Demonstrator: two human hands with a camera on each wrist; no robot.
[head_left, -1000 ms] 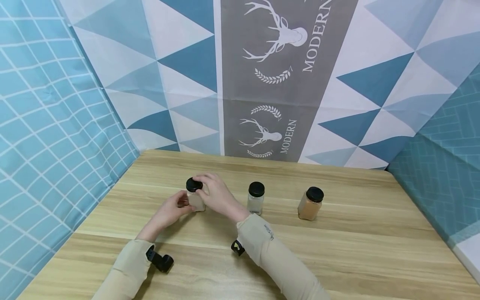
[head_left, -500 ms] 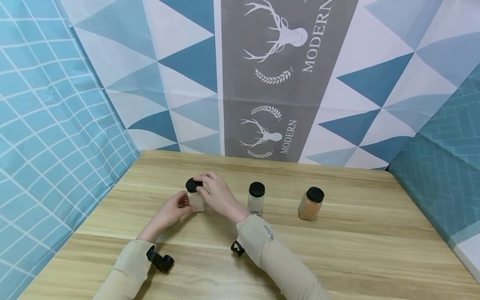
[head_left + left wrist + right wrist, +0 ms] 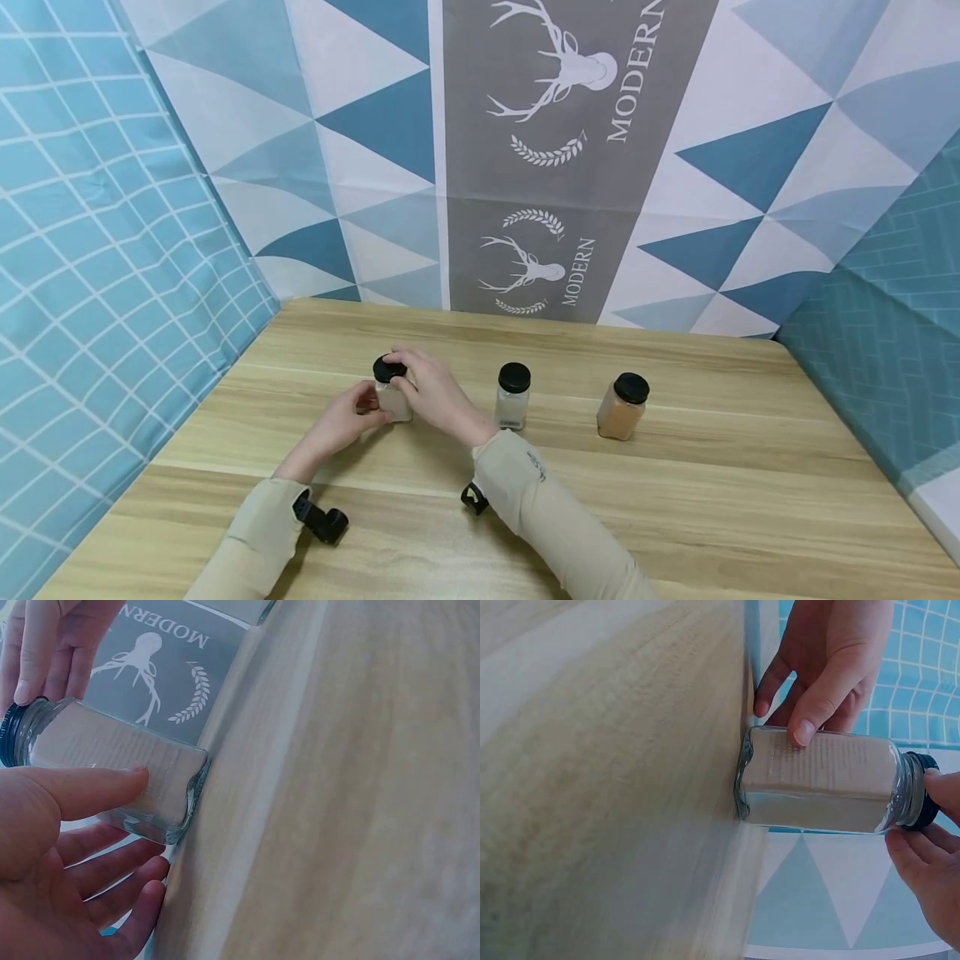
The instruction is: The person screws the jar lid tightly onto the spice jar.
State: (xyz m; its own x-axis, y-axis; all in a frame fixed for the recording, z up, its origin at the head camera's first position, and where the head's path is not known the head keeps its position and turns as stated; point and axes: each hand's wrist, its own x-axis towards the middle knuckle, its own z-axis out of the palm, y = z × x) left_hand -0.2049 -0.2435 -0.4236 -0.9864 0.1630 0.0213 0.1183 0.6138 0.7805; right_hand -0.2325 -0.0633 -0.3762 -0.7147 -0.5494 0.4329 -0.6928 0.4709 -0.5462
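Observation:
A square glass spice jar (image 3: 394, 403) with pale beige powder stands upright on the left of the table. My left hand (image 3: 341, 421) holds its body low down, the thumb flat along one face in the left wrist view and the fingers round the other side. At the top, my right hand (image 3: 438, 396) pinches the black lid (image 3: 922, 791) between thumb and fingers. The lid sits on the jar's neck. In the right wrist view the jar's base (image 3: 744, 776) meets the wooden surface.
To the right stand two more black-lidded jars: one with greyish-white contents (image 3: 512, 407), close to my right forearm, and one with orange powder (image 3: 621, 417) farther right. The wooden table (image 3: 712, 500) ends at a patterned cloth backdrop (image 3: 525, 167).
Both hands keep their places on the jar and its lid; the jar and fingers shift only very slightly. The other two jars stay where they were.

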